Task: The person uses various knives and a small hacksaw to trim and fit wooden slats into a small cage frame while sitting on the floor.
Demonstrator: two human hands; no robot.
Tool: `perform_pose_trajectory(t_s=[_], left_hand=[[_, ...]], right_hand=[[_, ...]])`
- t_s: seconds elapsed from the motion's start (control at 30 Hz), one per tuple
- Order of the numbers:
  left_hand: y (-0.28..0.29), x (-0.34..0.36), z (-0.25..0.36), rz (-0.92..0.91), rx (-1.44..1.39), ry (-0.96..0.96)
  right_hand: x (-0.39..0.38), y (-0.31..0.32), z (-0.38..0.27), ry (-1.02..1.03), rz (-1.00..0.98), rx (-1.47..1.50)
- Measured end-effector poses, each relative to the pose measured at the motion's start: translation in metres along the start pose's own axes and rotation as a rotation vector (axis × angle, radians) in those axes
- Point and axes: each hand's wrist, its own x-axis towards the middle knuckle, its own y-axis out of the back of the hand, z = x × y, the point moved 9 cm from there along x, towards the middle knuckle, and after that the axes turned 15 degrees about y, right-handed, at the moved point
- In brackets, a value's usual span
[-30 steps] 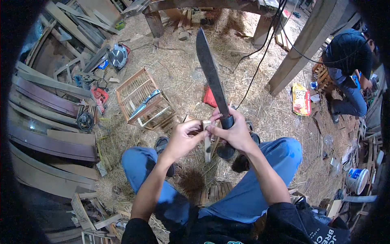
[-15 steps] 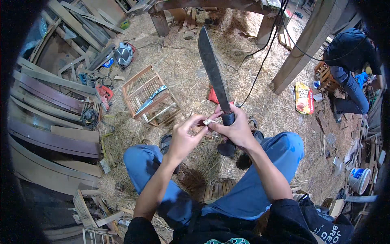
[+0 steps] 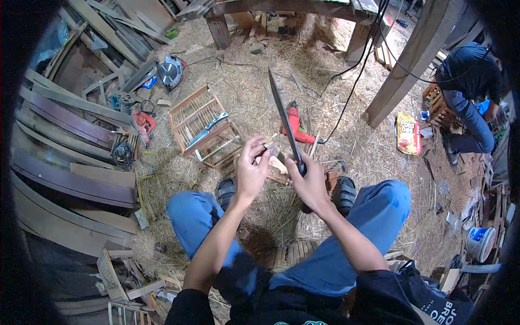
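My right hand (image 3: 312, 187) grips the dark handle of a machete (image 3: 283, 111), its long blade pointing up and away from me, seen nearly edge-on. Left of it, my left hand (image 3: 252, 169) is closed in a pinch on a small pale wood piece (image 3: 268, 144). A gap separates the two hands; the pale piece is beside the blade's lower part. Beyond my left hand lies a slatted wooden frame (image 3: 176, 117), with a blue-handled knife (image 3: 206, 131) resting across it. A red power drill (image 3: 296, 125) lies on the floor behind the machete.
Straw and shavings cover the floor. A circular saw (image 3: 170, 73) and a red power tool (image 3: 143, 124) lie at left by stacked boards (image 3: 70, 176). Black cables (image 3: 355, 84) hang near a slanted wooden post (image 3: 403, 70). Another person (image 3: 468, 76) crouches at far right, near a yellow-red packet (image 3: 408, 134).
My hands have moved apart; before, they met at the machete's handle with the pale piece between them. The machete has lowered and turned more edge-on, uncovering the red drill.
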Motion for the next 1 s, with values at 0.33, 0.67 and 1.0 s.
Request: perform_pose_trajectory(t_s=[0.33, 0.67, 1.0], left_hand=[[-0.02, 0.032, -0.046, -0.05, 0.049, -0.045], [-0.043, 0.029, -0.088, -0.033, 0.299, -0.161], [-0.046, 0.038, -0.15, -0.018, 0.374, -0.125]], right_hand=[[-0.015, -0.013, 0.061, -0.087, -0.077, 0.14], [-0.022, -0.006, 0.108, -0.256, 0.028, 0.234], [-0.024, -0.017, 0.104, -0.174, -0.07, 0.011]])
